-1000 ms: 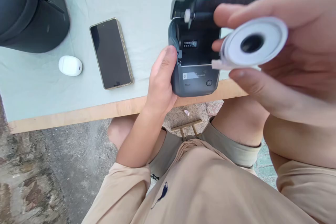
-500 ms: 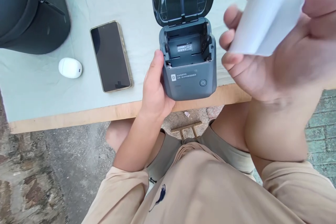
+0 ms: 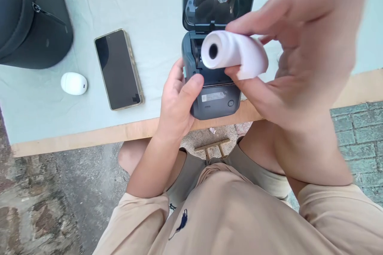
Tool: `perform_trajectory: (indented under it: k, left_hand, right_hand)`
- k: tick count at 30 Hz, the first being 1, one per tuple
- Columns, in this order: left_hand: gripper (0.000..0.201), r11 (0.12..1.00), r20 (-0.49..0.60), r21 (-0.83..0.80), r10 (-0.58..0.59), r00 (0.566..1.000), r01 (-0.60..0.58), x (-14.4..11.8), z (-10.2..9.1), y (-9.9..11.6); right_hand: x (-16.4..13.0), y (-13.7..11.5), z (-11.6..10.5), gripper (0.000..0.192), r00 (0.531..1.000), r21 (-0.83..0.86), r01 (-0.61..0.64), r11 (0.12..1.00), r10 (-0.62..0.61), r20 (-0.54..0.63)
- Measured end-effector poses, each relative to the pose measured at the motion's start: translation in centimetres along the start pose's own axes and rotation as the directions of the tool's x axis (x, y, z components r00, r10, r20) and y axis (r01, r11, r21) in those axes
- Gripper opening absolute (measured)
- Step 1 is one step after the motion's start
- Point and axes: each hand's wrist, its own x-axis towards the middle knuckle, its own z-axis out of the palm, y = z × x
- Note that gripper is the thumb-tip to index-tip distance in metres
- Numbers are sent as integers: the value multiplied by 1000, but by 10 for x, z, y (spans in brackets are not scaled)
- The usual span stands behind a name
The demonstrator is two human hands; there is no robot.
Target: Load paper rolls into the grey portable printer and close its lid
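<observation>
A dark grey label printer (image 3: pixel 216 107) stands at the table's front edge, its dark see-through lid (image 3: pixel 221 4) swung up. My left hand (image 3: pixel 179 95) grips the printer's left side, the thumb over the rim of its paper bay. In my right hand (image 3: pixel 305 55) is a white paper roll (image 3: pixel 221 50), pinched between thumb and fingers. The roll is above the open bay, its dark core hole facing left and a loose flap of paper hanging toward me. It covers much of the bay, so I cannot tell whether it touches the printer.
Left of the printer lie a smartphone (image 3: pixel 119 69) with a dark screen and a small white rounded case (image 3: pixel 74 83). A black zippered bag (image 3: pixel 38 40) stands at the far left. Pale cloth covers the table, and its wooden edge (image 3: pixel 89 137) runs above my legs.
My right hand has turned over and brought the paper roll left, over the printer's bay. My left thumb has moved onto the printer's rim. The printer has tilted slightly.
</observation>
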Motion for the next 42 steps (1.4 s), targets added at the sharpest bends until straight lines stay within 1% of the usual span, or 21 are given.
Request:
perform_trajectory:
  k: [1,3,5,7,10,12,15,17,19,21,24,26,28,30,32,34,36,37,39,41,42]
  left_hand:
    - [23,1000,3,20,5,1000,-5,0,0,0]
    - [23,998,8,58,5,1000,-5,0,-1,0]
    - [22,996,13,88,9,1000,-10,-1,-1,0]
    - [22,995,4,104,9,1000,-9,-2,-1,1]
    - [23,993,2,122,4,1000,-5,-3,-1,1]
    - [23,989,3,148,3,1000,-3,-4,-2,1]
    - [23,983,-7,183,5,1000,-3,-4,-3,1]
    - [26,984,-7,178,2,1000,-1,-3,-2,0]
    - [28,989,7,145,1,1000,-2,-2,-2,0]
    - [27,997,16,81,11,1000,-12,-1,-3,-1]
    - [34,998,63,24,54,997,-56,3,-8,-6]
    - [44,992,97,86,81,992,-90,5,-14,-10]
    - [50,977,114,171,105,988,-124,7,-19,-14]
    - [54,966,116,220,110,987,-133,8,-21,-15]
    - [59,962,123,241,101,987,-129,8,-22,-15]
    - [62,961,127,251,91,988,-120,7,-21,-14]
    - [60,962,124,247,91,988,-120,6,-20,-14]
    - [58,961,117,247,95,988,-122,5,-20,-14]
    - [55,954,118,270,100,988,-129,5,-20,-14]
    - [58,940,154,310,96,983,-141,5,-21,-13]
    - [61,933,182,324,97,978,-153,5,-21,-13]
  right_hand:
    - [2,-2,-1,24,997,-88,72,994,-74,-23]
    - [6,-6,-1,16,982,-242,171,955,-186,-40]
    - [8,-6,0,14,971,-338,220,915,-239,-16]
    - [10,-4,3,11,967,-362,241,901,-257,4]
    - [13,0,7,11,962,-353,260,899,-275,9]
    - [15,2,9,13,969,-351,234,907,-246,11]
    - [17,3,8,16,976,-321,217,922,-208,61]
    - [16,4,7,14,967,-266,255,930,-246,66]
    - [13,6,8,13,946,-238,313,919,-324,-8]
    - [7,9,10,10,911,-246,376,893,-406,-80]
    - [-3,14,14,9,858,-223,481,848,-508,-81]
    - [-7,17,15,6,835,-172,532,829,-547,-57]
    - [-8,19,15,13,813,-102,573,813,-580,-55]
    - [-7,22,13,16,825,-55,553,832,-555,-103]
    - [-6,23,11,17,871,-70,472,879,-477,-120]
    - [-6,24,10,29,910,-105,398,911,-407,-76]
    - [-8,24,11,38,924,-112,380,918,-383,-5]
    - [-9,24,11,41,928,-99,369,924,-371,-10]
    - [-9,24,10,51,944,-56,315,948,-319,-83]
    - [-6,21,6,62,955,20,262,965,-256,-151]
    - [-4,19,4,62,967,81,226,971,-213,-138]
